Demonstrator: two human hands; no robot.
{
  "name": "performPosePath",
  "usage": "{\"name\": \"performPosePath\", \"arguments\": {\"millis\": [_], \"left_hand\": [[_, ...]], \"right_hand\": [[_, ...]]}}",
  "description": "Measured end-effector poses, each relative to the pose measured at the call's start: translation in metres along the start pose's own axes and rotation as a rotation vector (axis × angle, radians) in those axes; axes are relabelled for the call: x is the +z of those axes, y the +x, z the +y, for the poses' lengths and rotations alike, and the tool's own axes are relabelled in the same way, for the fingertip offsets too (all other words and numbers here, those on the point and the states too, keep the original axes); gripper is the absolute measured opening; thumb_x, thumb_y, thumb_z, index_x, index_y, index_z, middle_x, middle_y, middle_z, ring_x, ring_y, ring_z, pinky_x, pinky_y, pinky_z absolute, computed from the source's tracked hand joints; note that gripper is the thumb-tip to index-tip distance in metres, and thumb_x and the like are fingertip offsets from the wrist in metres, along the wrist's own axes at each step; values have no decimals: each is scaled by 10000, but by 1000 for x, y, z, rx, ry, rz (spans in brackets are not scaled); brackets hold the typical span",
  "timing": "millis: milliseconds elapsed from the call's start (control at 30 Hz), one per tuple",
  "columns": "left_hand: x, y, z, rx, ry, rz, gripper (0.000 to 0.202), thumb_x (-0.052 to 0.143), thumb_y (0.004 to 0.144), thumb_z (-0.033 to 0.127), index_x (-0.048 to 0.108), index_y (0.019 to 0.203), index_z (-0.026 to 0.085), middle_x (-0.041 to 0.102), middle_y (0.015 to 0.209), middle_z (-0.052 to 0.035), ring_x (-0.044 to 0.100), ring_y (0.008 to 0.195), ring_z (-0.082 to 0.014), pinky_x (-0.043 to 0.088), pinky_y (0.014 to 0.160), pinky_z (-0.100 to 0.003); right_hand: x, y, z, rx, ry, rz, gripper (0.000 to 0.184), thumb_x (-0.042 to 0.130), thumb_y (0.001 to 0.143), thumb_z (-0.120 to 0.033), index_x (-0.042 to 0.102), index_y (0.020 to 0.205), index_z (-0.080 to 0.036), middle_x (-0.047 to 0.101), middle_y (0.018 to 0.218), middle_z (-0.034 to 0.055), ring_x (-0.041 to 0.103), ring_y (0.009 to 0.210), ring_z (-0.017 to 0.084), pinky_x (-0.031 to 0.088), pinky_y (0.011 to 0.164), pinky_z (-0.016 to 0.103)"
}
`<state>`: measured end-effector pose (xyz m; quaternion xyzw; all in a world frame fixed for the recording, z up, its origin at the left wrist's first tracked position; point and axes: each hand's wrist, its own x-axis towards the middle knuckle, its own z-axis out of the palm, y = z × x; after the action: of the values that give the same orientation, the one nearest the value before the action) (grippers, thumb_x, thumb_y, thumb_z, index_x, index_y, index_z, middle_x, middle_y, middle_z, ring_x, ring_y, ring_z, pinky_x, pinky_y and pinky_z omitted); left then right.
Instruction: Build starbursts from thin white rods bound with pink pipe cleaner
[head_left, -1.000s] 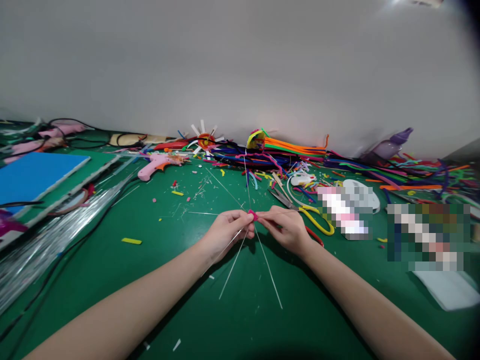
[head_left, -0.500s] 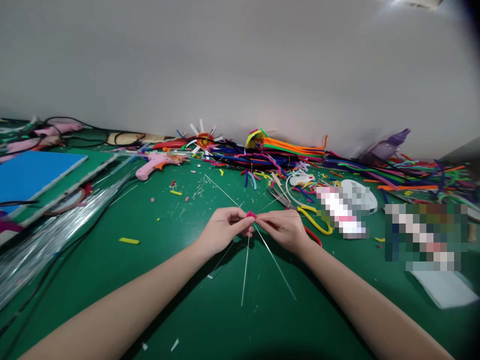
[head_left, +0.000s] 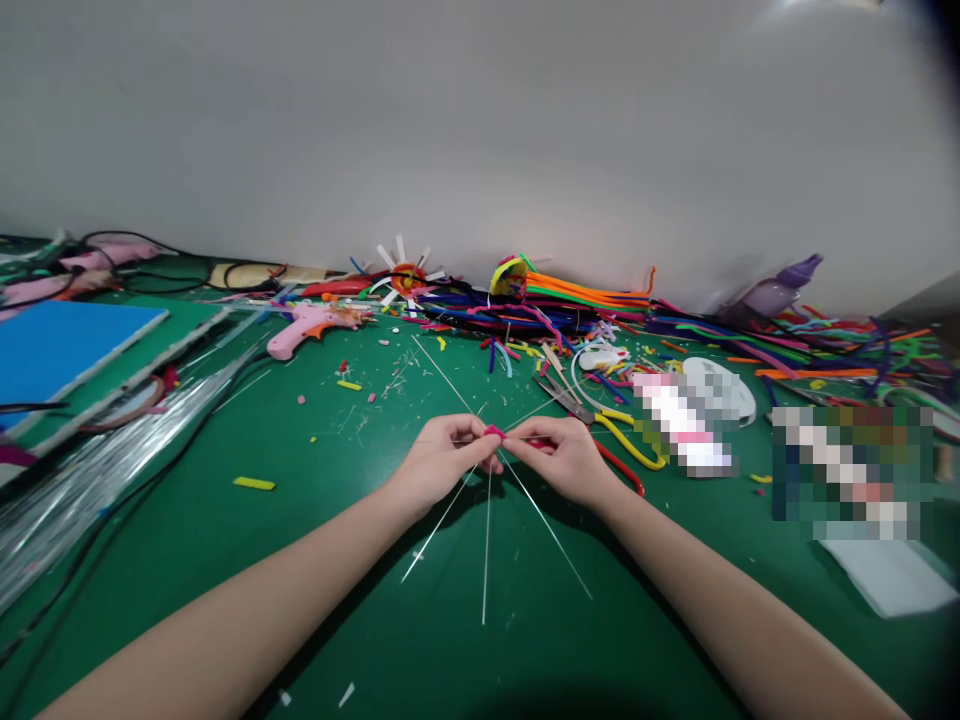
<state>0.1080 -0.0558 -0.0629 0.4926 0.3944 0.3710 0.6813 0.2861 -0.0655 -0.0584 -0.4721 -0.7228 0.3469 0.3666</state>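
Several thin, pale wires (head_left: 541, 528) spread out like spokes from a small magenta centre (head_left: 493, 433) over the green table. This centre looks like fuzzy pipe cleaner wound around the crossing of the wires. My left hand (head_left: 448, 455) is closed, with thumb and fingertips pinching the hub from the left. From the right, my right hand (head_left: 561, 455) pinches at the edge of the magenta bit, its fingertips almost meeting those of the left. A reddish-pink bit shows beneath the right fingers. The fingers hide the exact grip points.
Pliers (head_left: 574, 402) with yellow and red handles lie just beyond my right hand. A pink glue gun (head_left: 304, 330) rests at the back left, its black cable running forward. Bundled pipe cleaners (head_left: 592, 290) line the wall. Blue board (head_left: 82, 345) is at left; a purple bottle (head_left: 776, 290) stands back right.
The hub and both hands have shifted slightly left. The spokes have turned a little, and the lower-left wire now shows more clearly. Both hands keep their pinch.
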Motion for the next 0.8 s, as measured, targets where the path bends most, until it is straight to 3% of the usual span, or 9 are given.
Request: {"name": "performPosePath", "arguments": {"millis": [200,367,567,667,800], "left_hand": [[3,0,-1,-21,-40,64,230,721,723,339,612,705,138,651,623,-11,621,586,-115,488,636,-258],[3,1,-3,5,-34,126,206,728,720,326,660,756,135,669,663,-18,613,606,-101,486,641,-238],[3,1,-1,-1,-26,100,207,731,714,325,670,743,130,664,667,-21,585,566,-91,477,599,-229],[3,1,1,7,-12,93,209,728,716,327,671,727,126,661,662,-25,576,569,-90,477,599,-225],[4,1,0,-11,11,63,214,719,726,335,679,761,127,671,700,-35,599,606,-103,487,626,-236]], "right_hand": [[0,2,3,45,76,38,181,605,808,-328,719,829,-189,716,759,29,637,632,136,500,532,236],[0,1,5,-95,-22,78,170,594,823,-280,726,896,-203,717,839,49,654,733,149,529,651,277],[1,-1,1,-42,95,46,303,609,805,-258,643,1099,-196,711,997,67,679,859,164,564,749,304],[2,-2,-1,-109,50,36,294,631,782,-256,666,1068,-195,706,1040,76,676,917,184,561,801,325],[4,-1,1,-115,-11,125,193,626,798,-276,712,957,-209,730,944,61,685,858,180,561,787,325]]}}
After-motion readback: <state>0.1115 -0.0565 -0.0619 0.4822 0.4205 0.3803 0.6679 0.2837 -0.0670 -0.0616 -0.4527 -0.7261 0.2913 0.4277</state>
